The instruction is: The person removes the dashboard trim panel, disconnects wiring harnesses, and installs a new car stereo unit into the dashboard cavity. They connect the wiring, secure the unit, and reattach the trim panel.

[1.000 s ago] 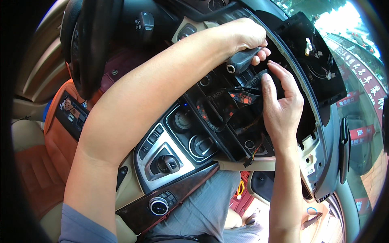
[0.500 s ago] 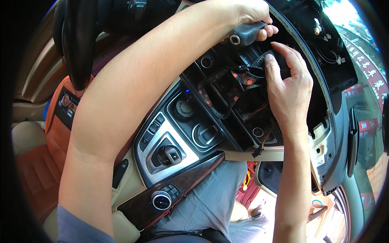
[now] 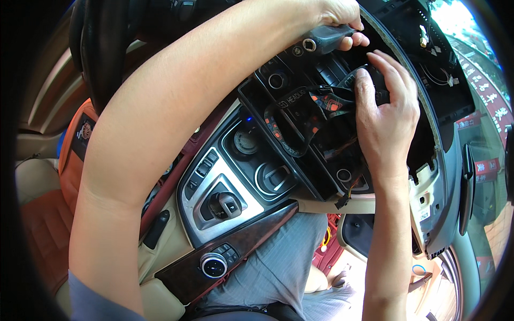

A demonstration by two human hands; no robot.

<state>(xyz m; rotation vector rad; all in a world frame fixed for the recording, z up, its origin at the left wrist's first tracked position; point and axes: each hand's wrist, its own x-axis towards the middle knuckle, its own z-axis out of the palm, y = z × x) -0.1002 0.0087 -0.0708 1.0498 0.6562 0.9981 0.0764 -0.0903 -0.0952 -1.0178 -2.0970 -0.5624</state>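
At the top, my left hand (image 3: 342, 18) is closed around a black tool handle (image 3: 327, 38), which has a metal-rimmed hole in its near end. The tool's far end is hidden in the dashboard. My right hand (image 3: 388, 115) is curled around a dark headlamp (image 3: 349, 80), its thumb on top and its fingers over the far side. From the headlamp a black strap (image 3: 276, 128) with orange patches loops down across the open centre dashboard (image 3: 321, 184). Part of the headlamp lies hidden under my right hand.
Below the dashboard are a silver-framed gear selector (image 3: 225, 206) and a round control knob (image 3: 213, 265). A loose wire connector (image 3: 342, 201) hangs by the opening's lower edge. A dark panel with cables (image 3: 441, 75) stands at the upper right, near the windshield. The steering wheel (image 3: 99, 59) is at the upper left.
My left forearm has shifted slightly left, and the tool handle has turned a little and risen. My right hand has edged right with the headlamp.
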